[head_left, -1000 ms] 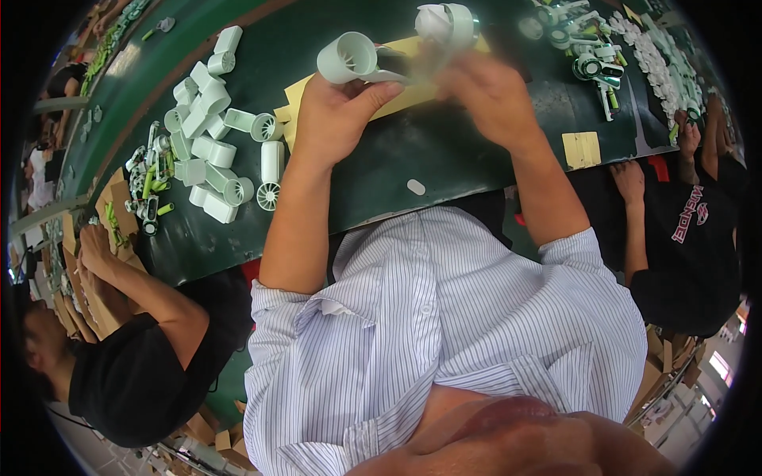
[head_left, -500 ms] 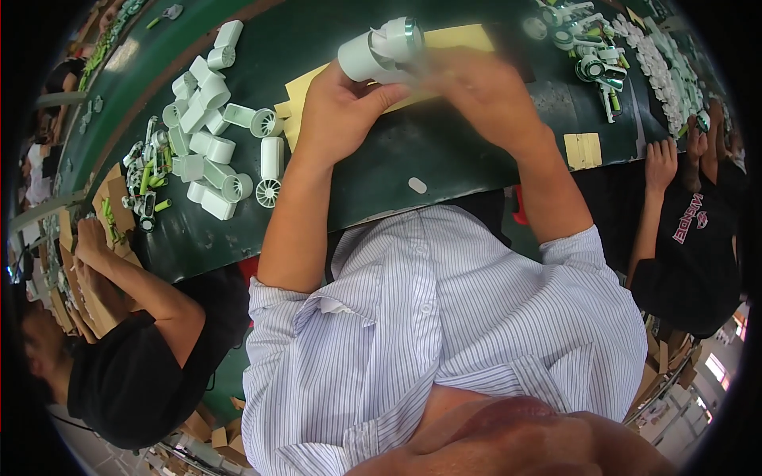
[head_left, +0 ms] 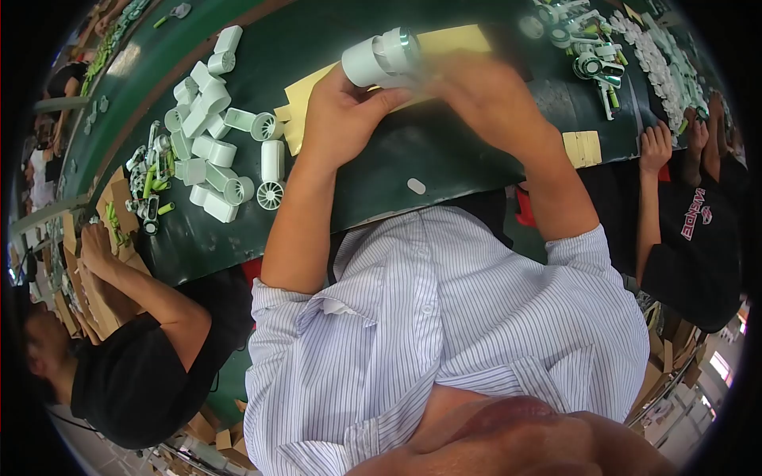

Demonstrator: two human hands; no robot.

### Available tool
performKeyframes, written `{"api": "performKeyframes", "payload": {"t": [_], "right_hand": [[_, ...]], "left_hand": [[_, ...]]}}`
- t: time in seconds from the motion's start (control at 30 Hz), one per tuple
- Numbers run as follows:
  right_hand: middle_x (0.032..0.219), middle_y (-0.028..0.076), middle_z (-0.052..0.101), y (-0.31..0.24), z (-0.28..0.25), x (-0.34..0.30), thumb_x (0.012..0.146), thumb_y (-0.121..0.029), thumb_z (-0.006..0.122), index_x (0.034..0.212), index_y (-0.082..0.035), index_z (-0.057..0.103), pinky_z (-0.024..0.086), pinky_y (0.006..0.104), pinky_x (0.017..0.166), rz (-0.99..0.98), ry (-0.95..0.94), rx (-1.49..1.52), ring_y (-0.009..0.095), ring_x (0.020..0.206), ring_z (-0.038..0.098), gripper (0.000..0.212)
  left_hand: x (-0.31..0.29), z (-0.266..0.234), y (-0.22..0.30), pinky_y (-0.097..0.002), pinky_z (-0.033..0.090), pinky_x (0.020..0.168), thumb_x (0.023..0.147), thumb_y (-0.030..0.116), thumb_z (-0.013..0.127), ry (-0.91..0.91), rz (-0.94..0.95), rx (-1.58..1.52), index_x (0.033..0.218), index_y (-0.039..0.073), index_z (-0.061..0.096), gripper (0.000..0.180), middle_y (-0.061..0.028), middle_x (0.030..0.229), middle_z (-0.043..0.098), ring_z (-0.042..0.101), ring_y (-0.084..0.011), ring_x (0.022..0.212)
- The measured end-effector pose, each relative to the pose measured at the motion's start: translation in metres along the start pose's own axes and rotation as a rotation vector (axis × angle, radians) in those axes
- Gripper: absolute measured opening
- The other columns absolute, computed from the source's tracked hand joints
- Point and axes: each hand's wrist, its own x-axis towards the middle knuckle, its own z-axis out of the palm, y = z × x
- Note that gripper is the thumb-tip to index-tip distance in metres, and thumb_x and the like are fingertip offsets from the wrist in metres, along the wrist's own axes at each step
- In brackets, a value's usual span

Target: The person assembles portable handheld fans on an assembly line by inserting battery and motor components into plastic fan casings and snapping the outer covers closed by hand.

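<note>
My left hand (head_left: 341,119) is wrapped around a pale green plastic fan housing (head_left: 363,65), a short cylinder with a wide side opening and a shiny ring at its right end. It is held up over yellow cardboard (head_left: 298,107) on the dark green bench. Close to the ring end is my right hand (head_left: 484,95); motion smears its fingers, so I cannot tell whether they grip anything. To the left of my left forearm lie several similar pale green housings (head_left: 213,149), some showing spoked round ends.
Small fan parts with green cylinders (head_left: 151,178) lie left of the housings. More assemblies (head_left: 595,63) and a row of white parts (head_left: 655,71) sit at the far right. A small pale oval piece (head_left: 416,186) and a yellow card (head_left: 582,148) are nearby. Co-workers flank me.
The housing has shifted slightly down, still in my left hand. My right hand stays blurred at its ring end. The co-worker's hand at the right has moved a little.
</note>
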Motion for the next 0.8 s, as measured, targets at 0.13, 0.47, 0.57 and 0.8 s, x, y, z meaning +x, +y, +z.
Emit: {"api": "performKeyframes", "payload": {"t": [0.13, 0.47, 0.57, 0.8], "right_hand": [[0.087, 0.015, 0.064, -0.002, -0.005, 0.003, 0.088, -0.021, 0.062, 0.106, -0.002, 0.063, 0.049, 0.0395, 0.071, -0.012, -0.052, -0.06, 0.032, 0.081, 0.062, 0.027], [0.084, 0.014, 0.063, 0.001, 0.005, -0.002, 0.086, -0.018, 0.063, 0.106, -0.002, 0.062, 0.05, 0.0398, 0.072, -0.016, -0.122, -0.128, 0.03, 0.081, 0.062, 0.026], [0.088, 0.013, 0.064, 0.0, 0.012, -0.003, 0.085, -0.018, 0.064, 0.111, -0.005, 0.063, 0.051, 0.0389, 0.073, -0.008, -0.127, -0.177, 0.03, 0.085, 0.063, 0.029], [0.111, 0.009, 0.066, -0.007, 0.002, 0.005, 0.082, -0.014, 0.072, 0.123, -0.011, 0.06, 0.053, 0.0297, 0.083, 0.26, 0.03, 0.369, 0.018, 0.103, 0.063, 0.043]], "left_hand": [[0.0, 0.003, 0.0, -0.0293, 0.052, 0.084, 0.079, -0.001, 0.072, 0.035, -0.002, 0.05, 0.114, -0.002, 0.06, 0.037, -0.0088, 0.106, 0.067, 0.064, -0.0165, 0.096], [-0.004, 0.01, 0.0, -0.0291, 0.05, 0.087, 0.079, 0.004, 0.072, -0.028, -0.031, -0.313, 0.142, -0.001, 0.027, 0.078, -0.0103, 0.114, 0.056, 0.059, -0.0182, 0.103], [-0.001, 0.02, -0.009, -0.0246, 0.049, 0.08, 0.082, 0.008, 0.07, 0.138, -0.11, -0.357, 0.13, -0.001, 0.041, 0.057, -0.0079, 0.109, 0.058, 0.058, -0.0125, 0.092], [-0.003, 0.015, -0.006, -0.0436, 0.041, 0.104, 0.083, 0.021, 0.068, 0.068, 0.119, -0.431, 0.125, 0.004, 0.046, 0.05, -0.0231, 0.138, 0.045, 0.051, -0.0306, 0.122]]}}
